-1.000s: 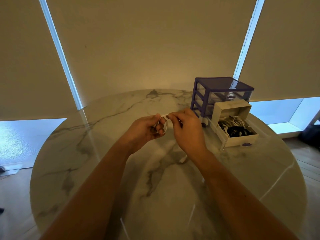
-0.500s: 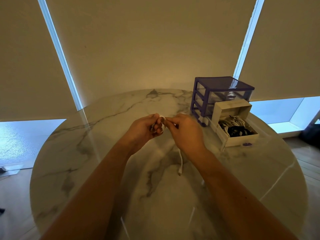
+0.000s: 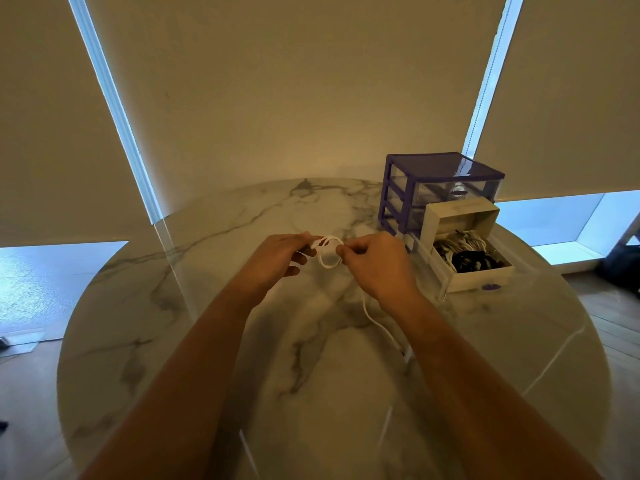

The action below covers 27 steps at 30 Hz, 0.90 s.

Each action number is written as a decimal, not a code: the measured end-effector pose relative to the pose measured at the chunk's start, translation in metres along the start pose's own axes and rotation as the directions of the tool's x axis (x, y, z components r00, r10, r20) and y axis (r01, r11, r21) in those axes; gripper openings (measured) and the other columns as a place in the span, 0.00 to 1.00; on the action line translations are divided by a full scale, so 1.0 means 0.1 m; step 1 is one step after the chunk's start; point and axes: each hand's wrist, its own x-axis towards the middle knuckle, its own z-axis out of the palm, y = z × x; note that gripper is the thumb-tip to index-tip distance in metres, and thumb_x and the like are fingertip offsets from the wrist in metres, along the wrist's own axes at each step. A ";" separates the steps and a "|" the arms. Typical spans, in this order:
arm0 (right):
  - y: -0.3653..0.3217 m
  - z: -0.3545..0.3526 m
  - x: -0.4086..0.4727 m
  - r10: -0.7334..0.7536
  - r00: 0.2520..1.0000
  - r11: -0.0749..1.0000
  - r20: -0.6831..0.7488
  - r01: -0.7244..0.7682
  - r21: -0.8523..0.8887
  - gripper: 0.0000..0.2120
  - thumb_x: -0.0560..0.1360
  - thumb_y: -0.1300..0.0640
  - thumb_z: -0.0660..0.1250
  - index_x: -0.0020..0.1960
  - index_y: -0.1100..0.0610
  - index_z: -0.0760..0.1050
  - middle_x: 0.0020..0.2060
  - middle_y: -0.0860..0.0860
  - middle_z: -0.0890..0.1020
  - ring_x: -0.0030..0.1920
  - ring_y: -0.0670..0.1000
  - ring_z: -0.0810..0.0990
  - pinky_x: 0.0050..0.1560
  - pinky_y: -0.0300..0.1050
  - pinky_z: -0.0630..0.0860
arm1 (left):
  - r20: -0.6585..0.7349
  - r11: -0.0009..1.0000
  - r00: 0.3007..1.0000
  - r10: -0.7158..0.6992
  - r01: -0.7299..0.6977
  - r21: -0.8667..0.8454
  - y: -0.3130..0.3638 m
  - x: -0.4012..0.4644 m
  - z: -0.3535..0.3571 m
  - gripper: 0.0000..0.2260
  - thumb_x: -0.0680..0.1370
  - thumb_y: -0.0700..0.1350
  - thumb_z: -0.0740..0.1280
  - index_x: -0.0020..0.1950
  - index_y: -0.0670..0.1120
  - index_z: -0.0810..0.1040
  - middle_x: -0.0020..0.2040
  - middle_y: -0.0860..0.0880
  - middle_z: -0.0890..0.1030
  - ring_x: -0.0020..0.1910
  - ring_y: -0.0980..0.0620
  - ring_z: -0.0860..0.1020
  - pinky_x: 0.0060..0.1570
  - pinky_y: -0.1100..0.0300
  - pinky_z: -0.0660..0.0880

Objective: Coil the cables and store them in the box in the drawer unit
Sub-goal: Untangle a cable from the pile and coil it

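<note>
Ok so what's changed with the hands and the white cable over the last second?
The hands have drawn slightly apart, opening the white cable loop between them. Left hand and right hand both pinch it. The loose tail now trails longer, down towards the right forearm. The drawer unit, the open box and the table have not moved.

A round table (image 3: 214, 341) with a glossy white marble top veined in grey fills the lower part of the view. Behind its far edge hang three cream roller blinds (image 3: 294, 81), drawn most of the way down and lit in a warm yellowish tone. Cool blue daylight shows in the narrow gaps (image 3: 114, 109) between them and under the outer two. Wooden floor (image 3: 620, 327) shows past the table's left and right edges.
</note>
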 end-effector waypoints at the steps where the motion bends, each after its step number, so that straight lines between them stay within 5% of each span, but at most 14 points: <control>1: 0.00 0.00 0.00 0.016 1.000 1.000 0.001 -0.016 0.001 0.10 0.76 0.50 0.67 0.54 0.50 0.83 0.44 0.49 0.85 0.43 0.49 0.81 0.48 0.50 0.79 | 0.022 0.996 0.999 -0.038 0.039 -0.079 0.01 -0.01 -0.01 0.09 0.81 0.47 0.63 0.47 0.51 0.82 0.42 0.52 0.82 0.42 0.54 0.76 0.42 0.62 0.74; 3: 0.02 0.01 0.00 0.039 0.999 0.999 -0.003 -0.039 0.012 0.09 0.75 0.50 0.68 0.52 0.51 0.84 0.42 0.50 0.85 0.42 0.50 0.81 0.47 0.50 0.80 | 0.103 0.969 0.991 -0.089 0.110 -0.220 0.03 -0.04 -0.04 0.08 0.79 0.47 0.65 0.47 0.49 0.84 0.42 0.51 0.83 0.41 0.54 0.75 0.42 0.61 0.73; 7: 0.02 0.02 0.02 0.067 0.998 0.990 0.012 -0.068 0.124 0.08 0.74 0.52 0.69 0.49 0.53 0.85 0.38 0.50 0.85 0.40 0.49 0.82 0.45 0.49 0.80 | 0.185 0.977 0.980 -0.068 0.103 -0.189 0.00 -0.06 -0.05 0.08 0.76 0.48 0.69 0.54 0.52 0.84 0.45 0.53 0.81 0.40 0.57 0.71 0.43 0.64 0.71; 13: -0.02 0.01 -0.01 0.042 0.998 0.954 0.044 -0.053 0.296 0.07 0.74 0.54 0.70 0.48 0.55 0.85 0.38 0.49 0.85 0.39 0.43 0.82 0.43 0.38 0.78 | 0.113 0.995 0.994 -0.004 0.014 -0.094 -0.06 -0.03 0.00 0.06 0.76 0.50 0.70 0.51 0.54 0.84 0.47 0.53 0.85 0.47 0.56 0.78 0.46 0.64 0.73; 17: -0.02 0.01 -0.01 0.028 0.998 0.948 0.061 -0.046 0.315 0.06 0.74 0.55 0.70 0.47 0.55 0.85 0.35 0.46 0.84 0.38 0.41 0.81 0.38 0.33 0.74 | 0.056 0.993 0.993 0.104 -0.107 0.058 -0.10 0.02 0.05 0.08 0.78 0.48 0.67 0.54 0.48 0.82 0.47 0.50 0.84 0.45 0.56 0.80 0.39 0.70 0.75; 22: -0.03 0.02 -0.02 0.021 0.999 0.951 0.050 -0.035 0.307 0.06 0.74 0.54 0.71 0.47 0.54 0.85 0.33 0.45 0.83 0.38 0.41 0.81 0.37 0.33 0.72 | 0.051 0.962 0.973 0.226 -0.231 0.146 -0.10 0.02 0.09 0.07 0.80 0.44 0.65 0.55 0.42 0.78 0.44 0.55 0.81 0.37 0.71 0.77 0.37 0.77 0.69; 27: 0.00 0.00 0.01 0.021 0.999 0.956 0.039 -0.031 0.290 0.06 0.74 0.55 0.71 0.48 0.54 0.85 0.38 0.49 0.85 0.39 0.43 0.82 0.43 0.38 0.78 | 0.165 0.994 0.983 0.083 -0.094 0.059 -0.08 0.01 -0.01 0.09 0.80 0.48 0.64 0.57 0.48 0.80 0.50 0.52 0.84 0.50 0.60 0.79 0.51 0.63 0.72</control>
